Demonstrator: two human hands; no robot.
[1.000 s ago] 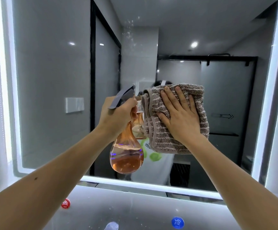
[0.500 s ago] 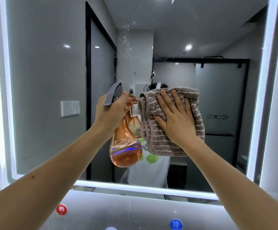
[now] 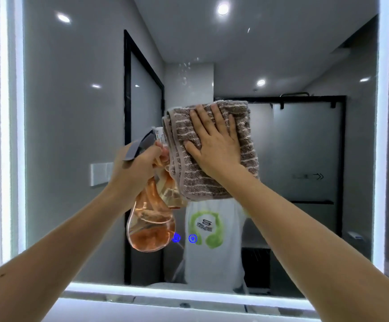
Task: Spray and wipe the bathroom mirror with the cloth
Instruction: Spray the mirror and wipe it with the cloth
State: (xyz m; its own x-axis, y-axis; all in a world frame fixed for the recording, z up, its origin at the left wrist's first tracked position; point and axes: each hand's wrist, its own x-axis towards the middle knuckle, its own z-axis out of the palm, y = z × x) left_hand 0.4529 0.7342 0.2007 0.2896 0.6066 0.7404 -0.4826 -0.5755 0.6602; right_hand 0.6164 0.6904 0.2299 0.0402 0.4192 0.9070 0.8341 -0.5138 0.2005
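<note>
From my remote seat I see both arms raised toward the mirror (image 3: 72,140), which fills nearly the whole head view. The right hand (image 3: 214,145) lies flat on the folded brown striped cloth (image 3: 246,147) and presses it against the glass a little above the middle. Its fingers (image 3: 217,119) are straight and spread wide, pointing up, with the thumb out to the left. The cloth hangs in several layers, and its lower edge reaches below the wrist. Just left of it, touching the cloth's folded edge, the left hand (image 3: 135,170) grips the neck of the spray bottle (image 3: 151,226), fingers curled round it under the grey trigger head (image 3: 140,145). The bottle is clear, with orange liquid pooled in its rounded bottom, and it hangs slightly tilted in front of the glass. A scatter of small droplets (image 3: 185,70) sits on the mirror above the cloth. A lit white strip (image 3: 165,293) runs along the mirror's lower edge, and two small blue icons (image 3: 192,238) glow beside the bottle's base.
</note>
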